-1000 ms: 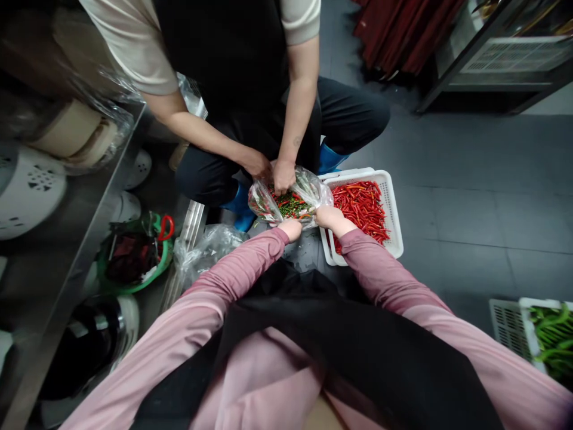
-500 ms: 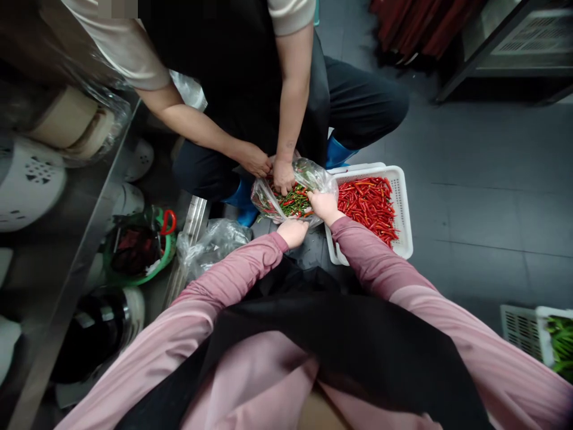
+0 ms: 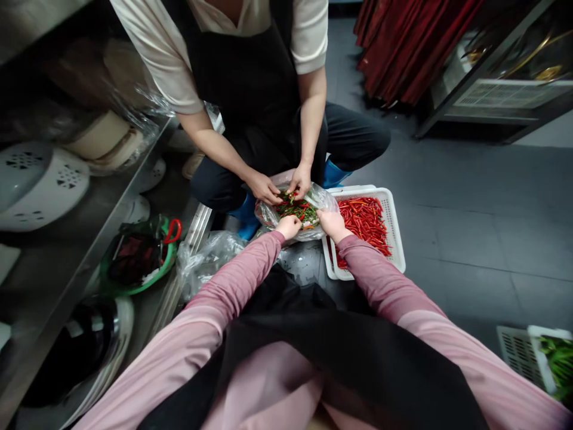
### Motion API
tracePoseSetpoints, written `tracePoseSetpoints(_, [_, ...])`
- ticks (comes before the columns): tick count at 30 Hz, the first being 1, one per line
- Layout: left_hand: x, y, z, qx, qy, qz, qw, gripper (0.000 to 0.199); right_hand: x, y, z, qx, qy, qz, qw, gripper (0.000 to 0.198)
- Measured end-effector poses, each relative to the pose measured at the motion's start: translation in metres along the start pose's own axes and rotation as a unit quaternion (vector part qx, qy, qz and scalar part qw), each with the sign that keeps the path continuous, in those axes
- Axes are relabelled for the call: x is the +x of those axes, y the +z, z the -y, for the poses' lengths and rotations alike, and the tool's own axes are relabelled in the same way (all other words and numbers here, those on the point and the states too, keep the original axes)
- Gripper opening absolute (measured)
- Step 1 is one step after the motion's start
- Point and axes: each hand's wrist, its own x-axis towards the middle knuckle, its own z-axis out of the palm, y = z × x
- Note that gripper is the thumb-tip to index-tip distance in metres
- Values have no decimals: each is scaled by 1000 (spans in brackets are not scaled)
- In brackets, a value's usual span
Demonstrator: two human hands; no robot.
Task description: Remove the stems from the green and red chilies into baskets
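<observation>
A clear plastic bag point(image 3: 316, 232) of mixed red and green chillies point(image 3: 299, 210) lies open between me and a co-worker. My right hand point(image 3: 332, 224) is closed on the bag's right rim. Over the bag's near left side, my left hand point(image 3: 289, 227) has its fingers pinched together; what they hold, if anything, is hidden. Opposite, the co-worker's hands point(image 3: 283, 190) are close together over the chillies, fingertips among them. Just right of the bag, red chillies point(image 3: 364, 222) fill a white plastic basket point(image 3: 396, 239) on the floor.
Left of me stands a metal shelf point(image 3: 85, 263) with white perforated bowls point(image 3: 54, 185). A green basket point(image 3: 141, 286) with dark contents is on its lower level. Crumpled plastic point(image 3: 208, 257) lies by the shelf's edge. Green vegetables point(image 3: 557, 358) sit in a basket at lower right.
The co-worker's hands have lifted from deep in the chillies and come together above them. My left hand has moved inward over the bag's near edge. My right hand stays on the rim.
</observation>
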Motion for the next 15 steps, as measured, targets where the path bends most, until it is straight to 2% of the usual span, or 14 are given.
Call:
tracePoseSetpoints(3, [-1,2,2,47,2,5,999,21,2,3,4,18,-17,6,1000,47])
tracePoseSetpoints(9, [1,-7,6,83,-23,25,996,25,27,13,23,50,-101,0,994,43])
tracePoseSetpoints(13, [1,-12,13,114,-25,43,992,25,38,19,17,25,-90,-19,995,41])
tracePoseSetpoints(15, [1,-14,15,120,-29,45,991,25,39,17,9,56,-73,-43,995,38])
